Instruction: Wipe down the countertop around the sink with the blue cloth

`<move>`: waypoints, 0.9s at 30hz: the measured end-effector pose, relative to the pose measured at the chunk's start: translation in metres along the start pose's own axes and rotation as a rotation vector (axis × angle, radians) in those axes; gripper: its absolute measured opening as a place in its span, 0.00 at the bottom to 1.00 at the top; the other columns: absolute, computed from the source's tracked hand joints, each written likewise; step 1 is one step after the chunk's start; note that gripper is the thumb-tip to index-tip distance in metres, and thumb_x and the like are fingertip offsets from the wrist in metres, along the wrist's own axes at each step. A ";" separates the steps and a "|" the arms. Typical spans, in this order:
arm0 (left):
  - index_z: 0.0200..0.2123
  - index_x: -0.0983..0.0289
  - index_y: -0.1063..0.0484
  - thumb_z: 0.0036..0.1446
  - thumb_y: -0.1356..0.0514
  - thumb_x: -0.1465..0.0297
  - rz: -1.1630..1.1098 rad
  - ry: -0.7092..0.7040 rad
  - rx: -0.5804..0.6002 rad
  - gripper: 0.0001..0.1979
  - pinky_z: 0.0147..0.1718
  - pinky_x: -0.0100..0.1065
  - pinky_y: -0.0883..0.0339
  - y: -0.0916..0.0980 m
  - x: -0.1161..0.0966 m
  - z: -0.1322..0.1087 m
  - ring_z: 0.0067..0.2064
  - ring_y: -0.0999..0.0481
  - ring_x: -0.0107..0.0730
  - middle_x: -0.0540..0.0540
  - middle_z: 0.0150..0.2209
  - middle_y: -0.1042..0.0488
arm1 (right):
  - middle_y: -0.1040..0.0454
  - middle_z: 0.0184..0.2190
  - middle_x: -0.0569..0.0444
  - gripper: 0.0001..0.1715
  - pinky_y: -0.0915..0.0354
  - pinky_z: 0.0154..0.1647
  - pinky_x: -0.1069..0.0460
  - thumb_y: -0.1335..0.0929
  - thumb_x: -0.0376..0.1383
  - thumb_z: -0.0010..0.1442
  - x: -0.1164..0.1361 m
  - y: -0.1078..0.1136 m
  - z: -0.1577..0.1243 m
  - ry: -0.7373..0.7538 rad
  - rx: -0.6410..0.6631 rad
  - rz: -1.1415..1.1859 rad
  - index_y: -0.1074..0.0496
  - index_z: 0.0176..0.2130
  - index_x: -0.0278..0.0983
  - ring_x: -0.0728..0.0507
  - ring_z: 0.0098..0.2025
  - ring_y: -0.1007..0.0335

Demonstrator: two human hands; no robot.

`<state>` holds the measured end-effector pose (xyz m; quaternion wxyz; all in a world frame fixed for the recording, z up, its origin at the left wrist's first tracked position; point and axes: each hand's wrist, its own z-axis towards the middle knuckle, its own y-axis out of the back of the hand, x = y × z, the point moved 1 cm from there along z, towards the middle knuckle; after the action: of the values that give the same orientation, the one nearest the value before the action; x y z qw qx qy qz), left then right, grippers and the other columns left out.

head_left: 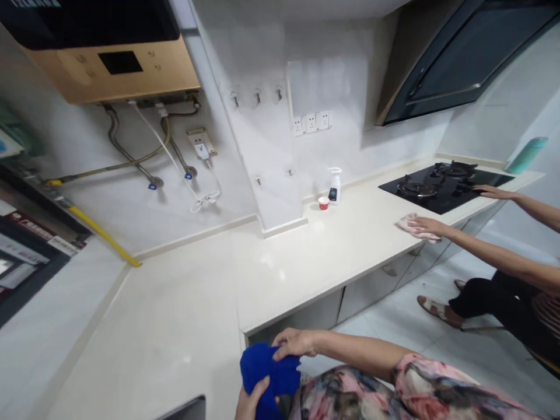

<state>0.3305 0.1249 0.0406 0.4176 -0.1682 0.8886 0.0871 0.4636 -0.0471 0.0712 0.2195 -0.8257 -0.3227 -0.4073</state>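
Note:
A blue cloth [272, 373] is bunched between both my hands, just in front of the counter's inner corner. My left hand [251, 399] grips its lower left side, thumb laid over the fabric; the other fingers are mostly hidden. At the upper right edge, my right hand [294, 343] pinches the cloth between thumb and fingers. The pale countertop [175, 315] stretches to the left and ahead of the cloth. Part of a dark sink edge [188, 408] shows at the bottom of the view.
A co-worker's hand [426, 226] presses a pink cloth [409, 223] on the counter; their other hand [490, 191] rests by the black gas hob [441, 201]. A spray bottle [335, 189] and a red-white cup [323, 203] stand near the wall. A water heater [118, 64] hangs upper left.

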 end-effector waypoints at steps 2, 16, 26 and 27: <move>0.37 0.56 0.25 0.31 0.23 0.48 -0.071 -0.036 0.069 0.31 0.39 0.50 0.18 0.000 0.001 -0.008 0.35 0.16 0.56 0.58 0.31 0.19 | 0.27 0.25 0.62 0.14 0.42 0.26 0.59 0.22 0.36 0.48 0.003 -0.002 -0.007 0.090 -0.046 0.079 0.22 0.36 0.36 0.53 0.26 0.36; 0.69 0.62 0.39 0.57 0.37 0.59 -0.441 -0.516 -0.182 0.37 0.65 0.55 0.31 0.048 -0.023 0.008 0.62 0.23 0.49 0.68 0.63 0.26 | 0.21 0.39 0.55 0.28 0.30 0.48 0.51 0.23 0.54 0.53 0.127 0.001 0.026 0.782 -0.244 0.391 0.23 0.44 0.38 0.45 0.41 0.27; 0.70 0.72 0.38 0.68 0.50 0.56 0.946 -0.766 -0.475 0.35 0.74 0.62 0.56 0.098 0.053 0.040 0.75 0.43 0.55 0.72 0.71 0.37 | 0.53 0.76 0.32 0.49 0.44 0.69 0.29 0.33 0.43 0.66 0.042 0.060 0.081 0.191 -0.710 -0.986 0.53 0.78 0.35 0.22 0.73 0.48; 0.70 0.72 0.39 0.68 0.50 0.56 0.989 -0.728 -0.489 0.35 0.74 0.63 0.58 0.097 0.051 0.046 0.76 0.45 0.56 0.72 0.72 0.39 | 0.56 0.78 0.36 0.50 0.48 0.70 0.28 0.34 0.45 0.67 0.038 0.054 0.089 0.196 -0.692 -1.033 0.55 0.78 0.38 0.21 0.75 0.53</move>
<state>0.2964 0.2170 -0.0268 0.5518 0.2100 0.6178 0.5194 0.5668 -0.0151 0.0456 -0.2569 -0.5455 -0.5077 -0.6153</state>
